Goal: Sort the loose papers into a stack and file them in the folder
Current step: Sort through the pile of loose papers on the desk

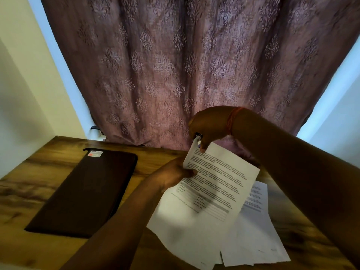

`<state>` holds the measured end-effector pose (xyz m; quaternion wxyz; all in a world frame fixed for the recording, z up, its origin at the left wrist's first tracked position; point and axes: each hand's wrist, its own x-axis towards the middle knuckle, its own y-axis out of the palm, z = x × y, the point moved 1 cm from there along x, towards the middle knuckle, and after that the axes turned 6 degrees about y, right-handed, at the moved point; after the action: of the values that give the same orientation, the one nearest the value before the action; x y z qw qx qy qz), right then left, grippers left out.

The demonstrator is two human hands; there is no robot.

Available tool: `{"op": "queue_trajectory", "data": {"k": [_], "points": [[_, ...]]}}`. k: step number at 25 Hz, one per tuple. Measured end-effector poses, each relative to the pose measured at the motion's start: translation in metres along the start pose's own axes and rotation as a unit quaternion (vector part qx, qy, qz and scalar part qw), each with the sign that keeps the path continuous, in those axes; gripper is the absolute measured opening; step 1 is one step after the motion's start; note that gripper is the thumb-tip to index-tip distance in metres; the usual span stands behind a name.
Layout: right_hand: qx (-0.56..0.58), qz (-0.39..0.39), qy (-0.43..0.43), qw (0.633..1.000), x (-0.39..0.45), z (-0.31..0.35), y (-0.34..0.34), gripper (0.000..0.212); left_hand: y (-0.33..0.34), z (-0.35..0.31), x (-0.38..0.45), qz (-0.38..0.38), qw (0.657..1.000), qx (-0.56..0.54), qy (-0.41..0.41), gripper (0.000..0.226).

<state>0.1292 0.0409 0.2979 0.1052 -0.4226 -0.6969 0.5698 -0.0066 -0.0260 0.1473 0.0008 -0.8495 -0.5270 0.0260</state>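
A printed sheaf of papers (220, 184) is held tilted above the wooden table (39, 172). My left hand (175, 176) grips its left edge, thumb on top. My right hand (208, 127) pinches its top left corner, where a small black and silver thing (198, 136) shows between the fingers; I cannot tell what it is. More loose papers (257, 240) lie fanned out on the table beneath and to the right. The dark brown zip folder (83, 191) lies shut and flat on the table's left side, apart from both hands.
A patterned mauve curtain (185, 65) hangs right behind the table's far edge. Pale walls stand at both sides. A small label (94, 153) sits on the folder's far corner. An orange thread band (232, 119) circles my right wrist.
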Motion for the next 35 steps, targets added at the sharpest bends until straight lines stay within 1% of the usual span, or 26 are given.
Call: {"op": "queue_trajectory", "data": {"k": [6, 12, 20, 26, 31, 35], "points": [[-0.049, 0.054, 0.012, 0.997, 0.001, 0.004, -0.005, 0.040, -0.002, -0.002, -0.005, 0.015, 1.000, -0.001, 0.001, 0.025], [-0.024, 0.049, 0.020, 0.998, 0.002, 0.009, -0.005, 0.040, -0.002, -0.007, -0.007, 0.015, 1.000, 0.019, 0.005, 0.026], [-0.057, 0.072, 0.024, 0.996, 0.005, 0.007, 0.001, 0.046, -0.006, -0.006, -0.004, 0.023, 1.000, 0.013, 0.005, 0.029], [-0.038, 0.068, 0.012, 0.997, 0.004, 0.009, 0.003, 0.039, -0.007, -0.004, -0.001, 0.020, 1.000, 0.021, 0.002, 0.029], [-0.039, 0.050, 0.025, 0.998, 0.002, 0.006, -0.002, 0.039, -0.009, -0.004, 0.000, 0.025, 0.999, 0.026, -0.001, 0.030], [-0.036, 0.058, 0.012, 0.998, 0.004, 0.009, 0.000, 0.039, -0.009, -0.002, 0.003, 0.026, 0.999, 0.023, 0.001, 0.032]]}}
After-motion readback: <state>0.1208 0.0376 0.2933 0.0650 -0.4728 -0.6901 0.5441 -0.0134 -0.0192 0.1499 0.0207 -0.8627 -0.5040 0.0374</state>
